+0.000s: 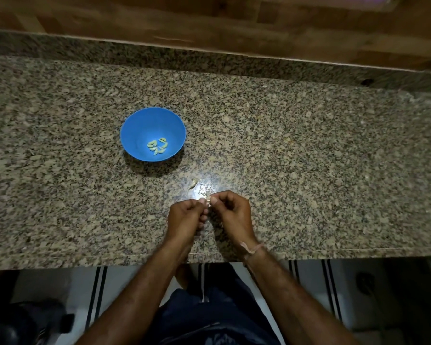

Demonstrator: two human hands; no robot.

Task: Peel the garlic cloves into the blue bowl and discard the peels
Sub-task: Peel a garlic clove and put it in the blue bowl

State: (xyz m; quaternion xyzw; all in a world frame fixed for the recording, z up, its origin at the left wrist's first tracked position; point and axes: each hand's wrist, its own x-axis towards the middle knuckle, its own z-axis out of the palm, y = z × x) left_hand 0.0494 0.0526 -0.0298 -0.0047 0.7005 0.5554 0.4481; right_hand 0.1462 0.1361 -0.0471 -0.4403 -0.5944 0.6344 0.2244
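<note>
From the head camera I see my left hand [188, 215] and right hand [230, 210] pinched shut together on one tiny garlic clove [207, 199], low over the counter [309, 158]. It looks small, light and slippery, so I'd pinch its ends. Peeled cloves [157, 146] sit in the blue bowl [144, 120]; peels [197, 185] lie nearby.

blue bowl [135, 130], peeled cloves [157, 146] inside
</note>
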